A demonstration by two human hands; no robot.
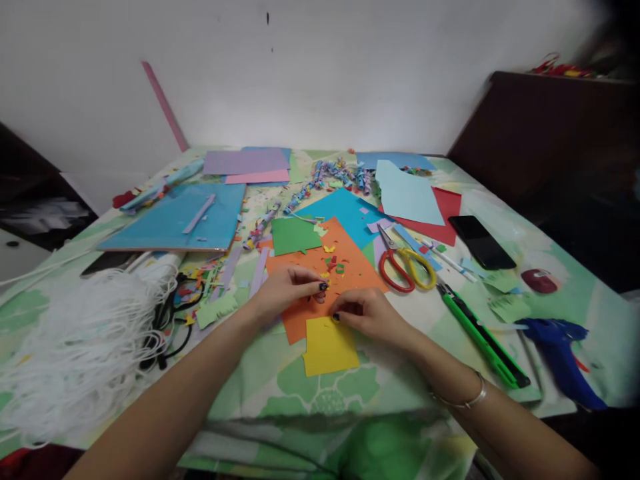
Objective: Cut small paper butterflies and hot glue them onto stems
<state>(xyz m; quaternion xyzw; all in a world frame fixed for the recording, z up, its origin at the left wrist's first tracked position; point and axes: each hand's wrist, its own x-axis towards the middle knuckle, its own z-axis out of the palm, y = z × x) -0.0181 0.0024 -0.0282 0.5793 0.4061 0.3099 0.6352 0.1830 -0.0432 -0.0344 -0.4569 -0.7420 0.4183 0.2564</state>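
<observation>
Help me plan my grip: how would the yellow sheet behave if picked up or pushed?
The yellow sheet looks thin, so it is probably light and may bend. It lies flat, partly over the orange sheet, so a push would likely slide it.

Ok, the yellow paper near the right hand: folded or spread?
Spread. The yellow paper shows one broad, flat face with no fold line visible across it, its far edge overlapping the orange sheet.

L fingers (306, 291): hold unclear
Can't tell if gripping, tips too sm.; orange sheet (357, 267) beneath them part-hid.
</observation>
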